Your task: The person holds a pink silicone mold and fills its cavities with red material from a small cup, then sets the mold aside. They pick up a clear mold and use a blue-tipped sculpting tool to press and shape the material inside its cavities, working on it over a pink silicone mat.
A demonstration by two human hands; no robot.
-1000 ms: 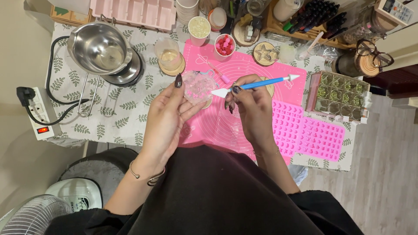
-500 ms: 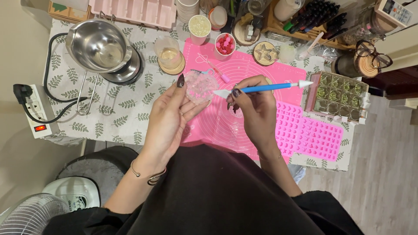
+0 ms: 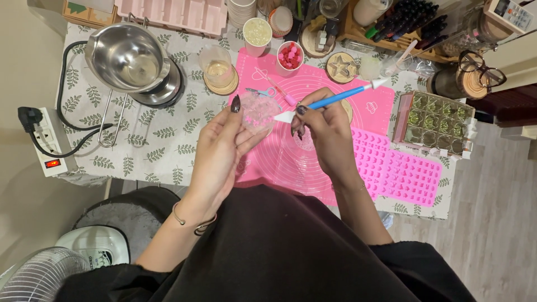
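Fingers (image 3: 235,120) of the left hand (image 3: 224,148) are curled around one clear mould (image 3: 258,112), while one blue tool (image 3: 330,100) is gripped by the right hand (image 3: 327,131), two pink trays (image 3: 394,170) lying beyond.

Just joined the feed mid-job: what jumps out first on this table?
The bright pink mat at the table's centre, with both hands over it: the left hand cups a small clear piece, the right hand holds a blue-handled tool to it. A shiny steel pot sits far left.

I have 1 view only, worn on my head, looking almost straight down from well above. It takes in my lap, both forearms and nearly the whole table (image 3: 140,156), its far edge at top.
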